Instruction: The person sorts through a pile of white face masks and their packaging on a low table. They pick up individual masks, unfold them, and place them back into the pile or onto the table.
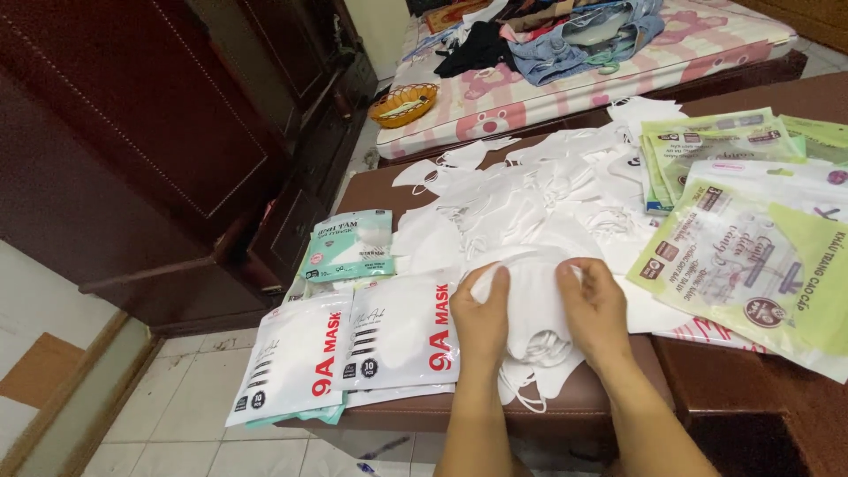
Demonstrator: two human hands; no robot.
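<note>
Your left hand (pixel 481 318) and right hand (pixel 594 305) each close their grip on a white face mask (pixel 533 300) near the bench's (pixel 424 412) front edge. Loose masks (pixel 530 199) crowd behind it, white packets (pixel 353 340) lie just left, and green pouches (pixel 751 256) overhang the right edge.

I'm seeing even, soft indoor light coming from above, no hard shadows. White masks (pixel 530 194) are blowing out, detail washing away. Glare is showing on the green bags (pixel 760 256). Cabinet (pixel 132 132) is staying dark. Edges are bending slightly; focus is holding sharp.
</note>
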